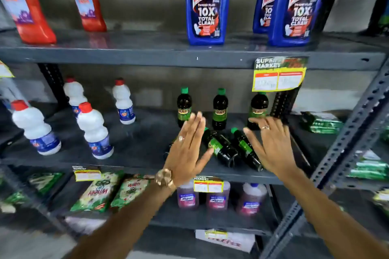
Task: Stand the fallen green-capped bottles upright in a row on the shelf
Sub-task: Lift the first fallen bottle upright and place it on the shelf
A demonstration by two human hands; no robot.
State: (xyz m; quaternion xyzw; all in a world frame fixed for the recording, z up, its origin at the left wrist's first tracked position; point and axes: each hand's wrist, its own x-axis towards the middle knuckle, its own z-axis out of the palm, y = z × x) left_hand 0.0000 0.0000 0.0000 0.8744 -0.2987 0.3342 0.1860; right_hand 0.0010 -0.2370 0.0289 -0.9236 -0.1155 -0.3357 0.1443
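Head view, middle shelf (pixel 130 149) of a grey metal rack. Far left: four white bottles with red caps (pixel 92 130), upright, loosely scattered rather than lined up. Moving right, the left hand (pixel 187 149) is raised over the shelf, fingers straight and spread, palm facing the bottles, gripping nothing; a gold watch (pixel 165 177) on that wrist, a ring on one finger. Something dark lies partly hidden behind this hand; cannot tell what. Behind the hands, three dark green-capped bottles stand upright toward the back: one at the left (pixel 184 107), one in the middle (pixel 220 108), one at the right (pixel 257 109), spaced apart. Between the two hands, two fallen green-capped bottles lie on their sides near the shelf's front edge, caps pointing back and left: the first (pixel 221 147) just beside the second (pixel 245 148), roughly parallel, possibly touching. The right hand (pixel 271 145) is likewise open and flat, fingers splayed, a ring showing, hovering at the second fallen bottle's right side, holding nothing. Above right, a yellow price tag (pixel 279 75) hangs from the upper shelf edge.
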